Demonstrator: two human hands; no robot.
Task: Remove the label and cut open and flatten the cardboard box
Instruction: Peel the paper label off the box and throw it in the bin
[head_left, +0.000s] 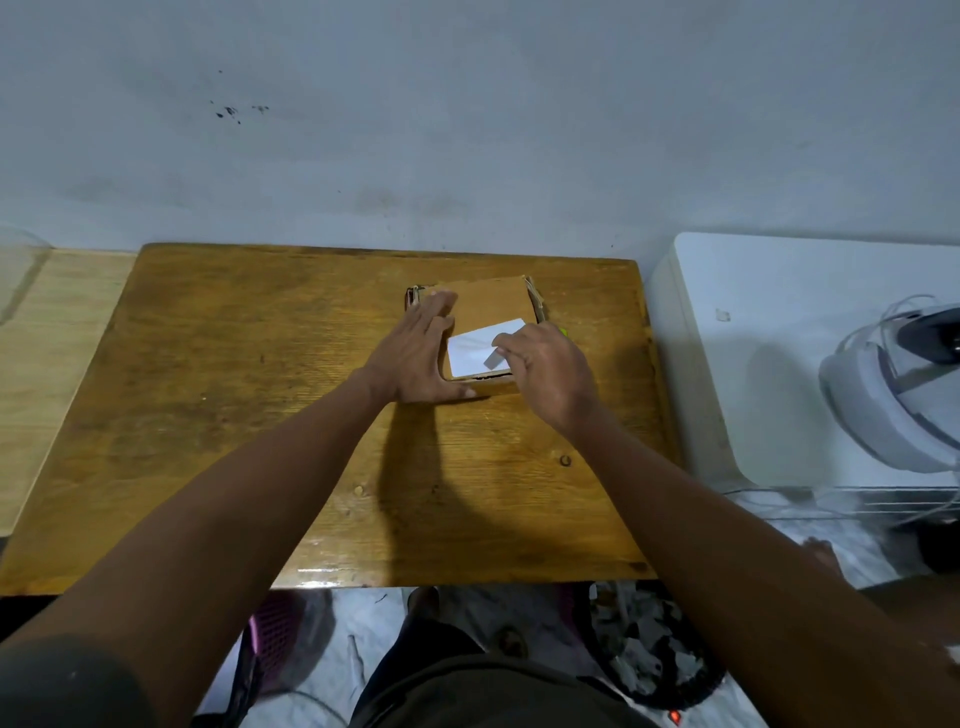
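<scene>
- Taking the cardboard box (491, 306) as the landmark: it sits flat on the wooden counter (260, 415), towards the far edge and a little right of the middle, near the grey wall (467, 104).
- To the left of the box, the left forearm reaches in from the near left corner, stretched out almost straight.
- The left hand (415, 358) lies palm down on the box's left side, fingers straight and slightly spread, pointing towards the wall; the thumb runs along the box's near edge. Its grip is flat and spread, pressing rather than clutching.
- On the near half of the box's top lies the white label (478, 351), one corner of it lifted off the cardboard.
- The right hand (550, 379) arches over the box's near right corner, wrist raised, fingers curled; its grip pinches the lifted corner of the label between fingertips and thumb.
- The right forearm runs back from the box to the near right.
- Well right of the box, past the counter's edge, stands a white appliance (779, 338) with a white headset (904, 384) on it.
</scene>
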